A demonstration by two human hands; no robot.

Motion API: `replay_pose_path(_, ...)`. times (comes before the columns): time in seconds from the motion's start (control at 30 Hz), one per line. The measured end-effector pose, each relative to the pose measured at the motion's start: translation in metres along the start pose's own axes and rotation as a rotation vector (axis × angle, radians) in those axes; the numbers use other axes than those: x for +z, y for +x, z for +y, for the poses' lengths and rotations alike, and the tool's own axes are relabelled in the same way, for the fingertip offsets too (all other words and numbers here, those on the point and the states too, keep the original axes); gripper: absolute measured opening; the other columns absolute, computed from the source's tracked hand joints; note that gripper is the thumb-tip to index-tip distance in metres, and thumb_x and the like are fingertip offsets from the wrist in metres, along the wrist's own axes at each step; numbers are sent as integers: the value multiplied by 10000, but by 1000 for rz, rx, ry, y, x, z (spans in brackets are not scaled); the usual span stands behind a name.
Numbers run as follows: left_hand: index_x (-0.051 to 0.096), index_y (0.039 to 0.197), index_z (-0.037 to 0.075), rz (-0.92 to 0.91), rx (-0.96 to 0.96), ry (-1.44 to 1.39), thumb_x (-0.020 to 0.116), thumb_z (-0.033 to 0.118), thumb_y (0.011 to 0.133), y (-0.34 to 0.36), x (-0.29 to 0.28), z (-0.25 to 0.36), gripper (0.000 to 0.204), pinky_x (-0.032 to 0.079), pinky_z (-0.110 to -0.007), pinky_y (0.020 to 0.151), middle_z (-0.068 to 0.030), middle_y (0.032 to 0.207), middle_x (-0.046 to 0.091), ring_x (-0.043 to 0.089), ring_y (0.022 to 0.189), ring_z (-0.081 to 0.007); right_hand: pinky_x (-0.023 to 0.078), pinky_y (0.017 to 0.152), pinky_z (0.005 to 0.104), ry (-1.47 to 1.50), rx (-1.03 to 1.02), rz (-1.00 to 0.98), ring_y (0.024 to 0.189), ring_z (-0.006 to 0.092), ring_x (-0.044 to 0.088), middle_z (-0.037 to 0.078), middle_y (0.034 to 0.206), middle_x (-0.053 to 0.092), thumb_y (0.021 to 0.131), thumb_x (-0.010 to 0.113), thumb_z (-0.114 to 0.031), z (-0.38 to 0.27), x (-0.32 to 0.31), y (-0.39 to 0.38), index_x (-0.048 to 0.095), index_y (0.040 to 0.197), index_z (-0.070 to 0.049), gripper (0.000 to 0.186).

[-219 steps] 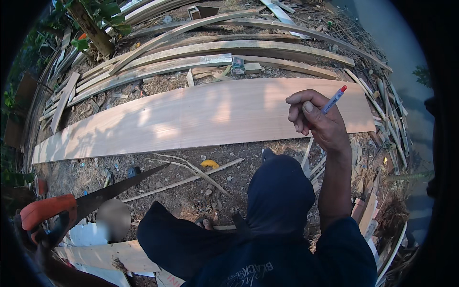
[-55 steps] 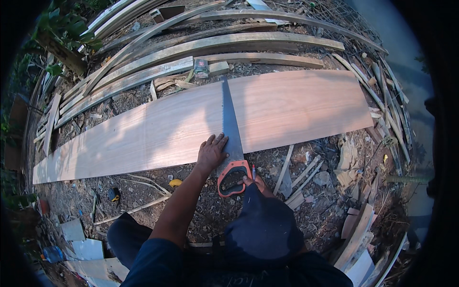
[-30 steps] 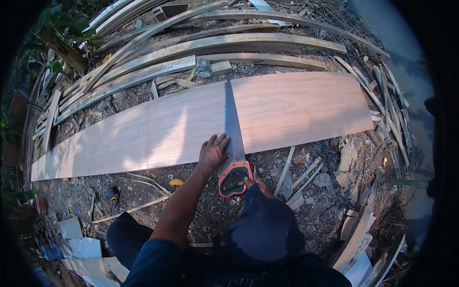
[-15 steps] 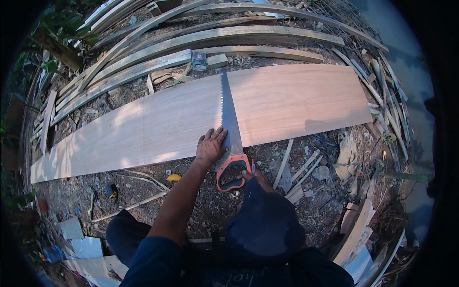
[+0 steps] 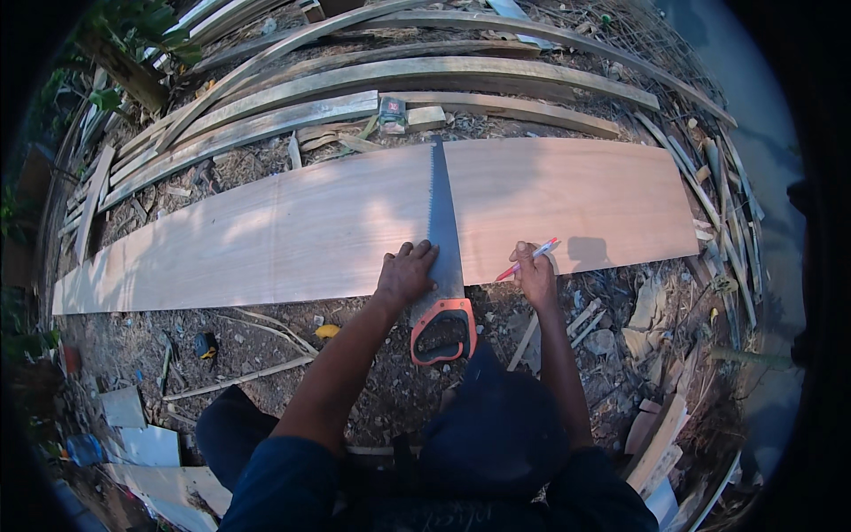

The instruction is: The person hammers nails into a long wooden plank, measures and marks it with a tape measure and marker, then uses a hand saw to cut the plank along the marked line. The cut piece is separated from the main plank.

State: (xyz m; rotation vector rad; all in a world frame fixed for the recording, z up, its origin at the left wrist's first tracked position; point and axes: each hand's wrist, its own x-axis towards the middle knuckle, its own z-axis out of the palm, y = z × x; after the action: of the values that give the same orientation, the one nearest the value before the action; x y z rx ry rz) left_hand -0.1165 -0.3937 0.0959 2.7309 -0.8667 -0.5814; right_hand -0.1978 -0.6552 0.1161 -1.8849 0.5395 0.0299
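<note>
A handsaw (image 5: 449, 244) with an orange and black handle lies flat across a long plywood board (image 5: 337, 222), its toothed edge facing left. The blade reaches the board's far edge, and the handle sticks out past the near edge by my knee. My left hand (image 5: 409, 273) presses down with fingers stretched out, on the board and the wide end of the blade. Right of the saw, my right hand (image 5: 534, 270) grips a red and white pen (image 5: 528, 258) over the board's near edge. The pen's red end slants down to the left.
Long timber strips (image 5: 425, 75) lie in rows beyond the board, with a small box (image 5: 392, 115) on them. On the littered ground at near left are a tape measure (image 5: 206, 345) and a yellow object (image 5: 327, 331). Wood offcuts (image 5: 660, 434) lie at near right.
My right hand has moved from beside the saw handle up and right to the board's near edge, carrying the pen. The left hand stays pressed at the blade.
</note>
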Motion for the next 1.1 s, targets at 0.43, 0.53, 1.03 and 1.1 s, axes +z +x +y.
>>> replay_pose_path(0.43,395,1477,188,-87,0,84,741,422,800,6,-3,-1,795,397,-519,1004,5,1594,288,352,1387,-258,528,787,415,-280,-346,92,894,360,687,161,926,719,876,601,-327,-76,84,201,669,1042,-114,278)
replay_pose_path(0.53,386,1484,187,-104,11,89,718,417,825,5,-4,-2,773,393,-514,1008,0,1601,275,342,1394,-265,523,789,427,-326,-386,65,897,367,682,152,937,718,858,607,-338,-79,90,218,670,1047,-128,289)
replay_pose_path(1.03,391,1481,200,-70,-7,79,736,420,806,2,-4,-1,789,404,-497,989,21,1597,281,348,1387,-242,500,782,347,-455,-478,4,864,254,652,137,945,695,872,651,-298,-79,88,237,686,1037,-73,280)
replay_pose_path(1.1,397,1477,202,-54,-6,86,735,425,804,2,-4,-1,786,410,-495,980,25,1594,289,359,1379,-238,501,778,357,-484,-473,-22,860,272,651,149,935,694,875,642,-294,-81,84,230,687,1022,-66,276)
